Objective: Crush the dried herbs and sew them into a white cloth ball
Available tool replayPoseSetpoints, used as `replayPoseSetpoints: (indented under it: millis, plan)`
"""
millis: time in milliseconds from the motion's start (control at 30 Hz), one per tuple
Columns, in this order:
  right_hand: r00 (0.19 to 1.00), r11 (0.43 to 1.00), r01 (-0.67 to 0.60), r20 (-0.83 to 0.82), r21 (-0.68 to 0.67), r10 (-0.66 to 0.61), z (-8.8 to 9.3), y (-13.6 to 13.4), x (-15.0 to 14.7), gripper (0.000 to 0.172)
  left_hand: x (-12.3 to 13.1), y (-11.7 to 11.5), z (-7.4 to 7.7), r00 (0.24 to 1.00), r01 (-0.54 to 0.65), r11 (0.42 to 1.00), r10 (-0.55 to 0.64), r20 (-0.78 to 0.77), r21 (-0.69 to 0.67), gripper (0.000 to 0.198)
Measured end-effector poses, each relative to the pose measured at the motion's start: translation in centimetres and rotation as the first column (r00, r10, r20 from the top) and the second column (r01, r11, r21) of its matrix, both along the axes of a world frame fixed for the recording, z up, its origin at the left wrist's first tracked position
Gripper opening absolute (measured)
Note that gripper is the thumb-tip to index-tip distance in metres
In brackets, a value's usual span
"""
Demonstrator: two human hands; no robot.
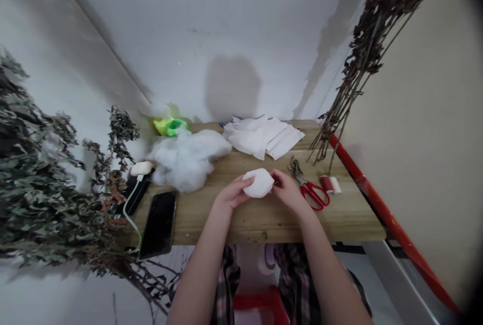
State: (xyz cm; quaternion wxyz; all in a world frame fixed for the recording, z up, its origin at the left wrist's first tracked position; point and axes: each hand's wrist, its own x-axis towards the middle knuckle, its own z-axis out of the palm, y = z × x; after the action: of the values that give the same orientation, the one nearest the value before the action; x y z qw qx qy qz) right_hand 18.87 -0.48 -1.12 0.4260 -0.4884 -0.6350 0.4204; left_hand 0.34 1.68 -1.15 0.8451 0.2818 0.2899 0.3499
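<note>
Both my hands meet over the middle of a small wooden table (264,219). Between them is a white stuffed fabric pouch (258,183), rounded and puffy. My left hand (233,193) cups its left side with fingers curled on it. My right hand (287,190) grips its right edge in a pinch. A heap of white stuffing fibre (188,156) lies just behind and left of my left hand. A stack of white fabric pieces (264,136) lies at the back of the table.
Red-handled scissors (311,191) and a red thread spool (327,184) lie right of my right hand. A black phone (159,223), a white charger with cable (140,169) and a green-yellow object (170,126) sit at the left. Dried branches (45,194) crowd the left; more dried branches (362,58) hang at the right.
</note>
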Motion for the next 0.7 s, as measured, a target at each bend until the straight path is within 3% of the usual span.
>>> replayPoseSetpoints:
  millis: [200,367,700]
  plan:
    - [0.984,0.996,0.062,0.163,0.058,-0.071,-0.1,0.0,0.2,0.016,-0.2,0.6,0.8,0.996,-0.092,0.996,0.092,0.014,-0.015,0.043]
    - [0.976,1.000,0.017,0.217,0.020,-0.021,0.1,-0.6,0.5,0.015,-0.7,1.1,0.7,0.953,-0.257,0.964,0.264,-0.150,0.064,0.041]
    - [0.973,0.998,0.004,0.229,-0.058,0.010,-0.4,-0.5,-0.3,0.010,-0.1,1.3,-1.0,0.775,-0.258,0.876,0.440,-0.454,0.409,0.049]
